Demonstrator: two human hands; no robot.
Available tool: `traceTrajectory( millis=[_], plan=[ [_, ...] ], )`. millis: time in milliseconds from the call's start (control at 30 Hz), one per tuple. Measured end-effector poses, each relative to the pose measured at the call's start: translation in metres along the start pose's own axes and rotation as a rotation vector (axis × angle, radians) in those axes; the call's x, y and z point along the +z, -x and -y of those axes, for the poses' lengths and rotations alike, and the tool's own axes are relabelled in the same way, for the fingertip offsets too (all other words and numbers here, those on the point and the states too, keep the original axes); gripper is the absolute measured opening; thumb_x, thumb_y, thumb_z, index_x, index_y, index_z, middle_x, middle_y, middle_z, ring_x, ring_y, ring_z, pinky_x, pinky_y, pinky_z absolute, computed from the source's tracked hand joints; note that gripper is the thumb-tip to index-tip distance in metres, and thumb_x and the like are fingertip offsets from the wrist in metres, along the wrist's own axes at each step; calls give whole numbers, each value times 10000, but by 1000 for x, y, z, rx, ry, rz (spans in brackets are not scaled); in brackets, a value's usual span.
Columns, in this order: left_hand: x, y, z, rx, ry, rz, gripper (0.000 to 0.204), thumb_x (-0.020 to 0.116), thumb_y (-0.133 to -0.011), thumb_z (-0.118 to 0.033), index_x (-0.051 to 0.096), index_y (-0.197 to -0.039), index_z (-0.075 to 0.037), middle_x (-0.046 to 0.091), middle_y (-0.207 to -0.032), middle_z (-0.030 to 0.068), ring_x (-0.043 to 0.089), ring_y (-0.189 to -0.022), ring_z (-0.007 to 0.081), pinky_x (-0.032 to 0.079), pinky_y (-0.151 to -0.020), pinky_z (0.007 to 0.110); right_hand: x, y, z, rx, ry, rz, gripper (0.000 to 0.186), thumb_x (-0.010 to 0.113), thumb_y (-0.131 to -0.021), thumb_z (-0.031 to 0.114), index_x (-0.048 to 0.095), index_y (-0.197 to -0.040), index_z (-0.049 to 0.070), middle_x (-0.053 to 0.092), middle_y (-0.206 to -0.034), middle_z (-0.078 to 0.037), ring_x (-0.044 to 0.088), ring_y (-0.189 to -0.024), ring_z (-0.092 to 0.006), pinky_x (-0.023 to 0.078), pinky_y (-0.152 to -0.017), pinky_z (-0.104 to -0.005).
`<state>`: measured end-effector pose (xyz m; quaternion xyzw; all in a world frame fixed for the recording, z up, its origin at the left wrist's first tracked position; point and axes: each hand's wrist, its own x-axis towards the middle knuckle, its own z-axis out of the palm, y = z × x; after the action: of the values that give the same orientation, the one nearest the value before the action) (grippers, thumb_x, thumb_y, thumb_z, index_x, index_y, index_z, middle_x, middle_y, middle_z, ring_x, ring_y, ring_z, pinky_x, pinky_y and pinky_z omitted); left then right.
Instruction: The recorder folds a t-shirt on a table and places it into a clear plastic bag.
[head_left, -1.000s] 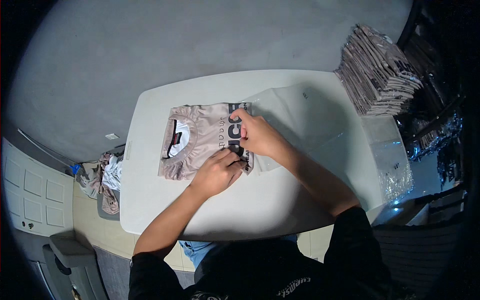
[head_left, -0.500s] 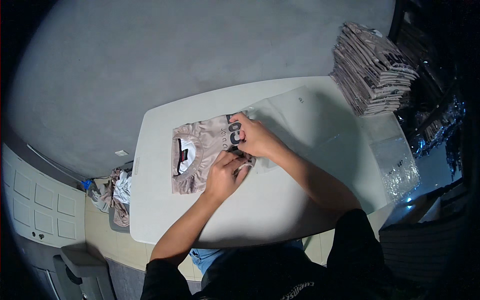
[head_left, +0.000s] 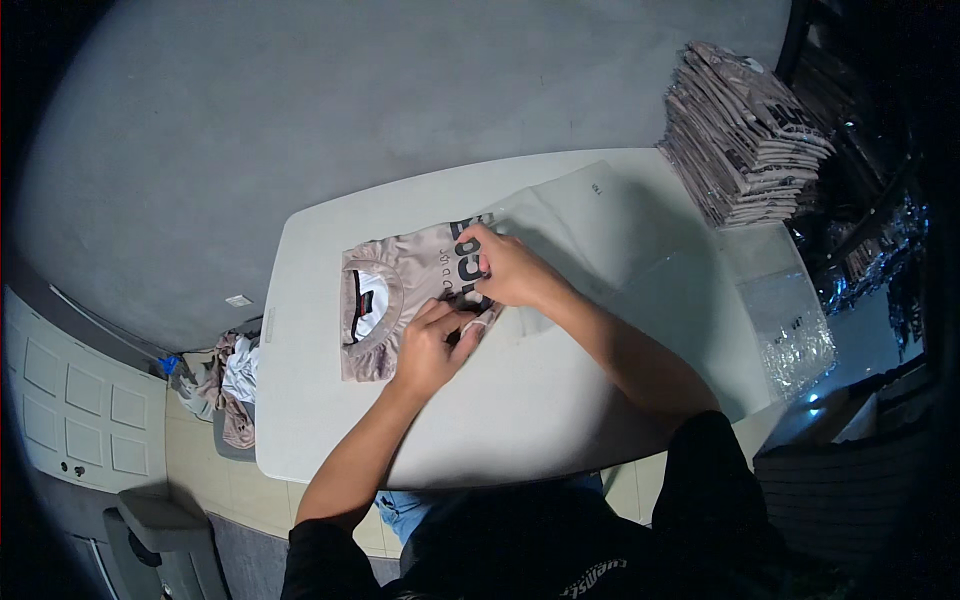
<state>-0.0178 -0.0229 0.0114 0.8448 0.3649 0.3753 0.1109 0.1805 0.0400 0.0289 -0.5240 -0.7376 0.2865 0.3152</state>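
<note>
A folded beige T-shirt [head_left: 415, 265] lies on the white table with its round collar to the left and dark lettering toward its right end. My left hand [head_left: 430, 350] is closed on the shirt's near right corner, thumb and fingers pinching a fold. Across the lettering, my right hand [head_left: 508, 270] is closed with bent fingers on the shirt's right end. A clear plastic bag [head_left: 570, 215] lies flat to the right, meeting the shirt's end under my right hand and forearm. Whether either pinch also takes in the bag's film is hidden.
At the table's far right corner stands a tall stack of bagged beige shirts [head_left: 740, 140]. Clear plastic bags [head_left: 785, 335] lie at the right edge of the table [head_left: 330, 440]. Loose clothes [head_left: 235, 375] are heaped beyond the left edge. A grey wall [head_left: 380, 100] rises behind.
My left hand has shifted slightly left and up along the shirt's near edge. More of the dark lettering shows between my hands. The right hand has barely moved.
</note>
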Motion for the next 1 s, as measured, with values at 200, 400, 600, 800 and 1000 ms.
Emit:
traceTrajectory(
  millis=[200,400,600,800,1000],
  plan=[
    [10,-4,-6,161,12,42,141,810,-816,-112,781,-938,-46,698,-978,80,621,-959,283,509,-877,406,-7,-4,1,57,-87,130,620,721,-755,2,528,-1335,106,578,-874,-61,618,-775,-206,525,-695,-381],
    [10,-6,-12,199,52,32,171,799,-805,-133,778,-950,-46,705,-991,95,627,-976,286,509,-867,399,0,-3,-3,64,-80,120,657,726,-742,12,512,-1355,114,590,-924,-78,621,-801,-206,540,-716,-370],
    [16,-11,-25,-334,261,12,182,782,-831,-158,792,-939,-11,757,-856,122,685,-765,243,536,-746,360,6,3,-1,23,1,69,696,718,-739,12,480,-1384,123,634,-973,-135,670,-900,-296,549,-787,-401],
    [38,-8,-7,-574,468,30,150,784,-855,-115,790,-915,22,778,-811,130,709,-676,155,549,-678,315,-2,11,17,29,93,72,713,711,-750,-4,461,-1408,104,662,-1105,-210,680,-1007,-395,554,-849,-475],
    [43,-9,-11,-633,566,94,65,733,-886,5,770,-908,53,769,-814,77,686,-683,89,552,-633,253,-16,30,12,-23,445,76,582,781,-765,119,513,-1277,44,729,-947,-220,705,-960,-440,548,-830,-528]
  ],
)
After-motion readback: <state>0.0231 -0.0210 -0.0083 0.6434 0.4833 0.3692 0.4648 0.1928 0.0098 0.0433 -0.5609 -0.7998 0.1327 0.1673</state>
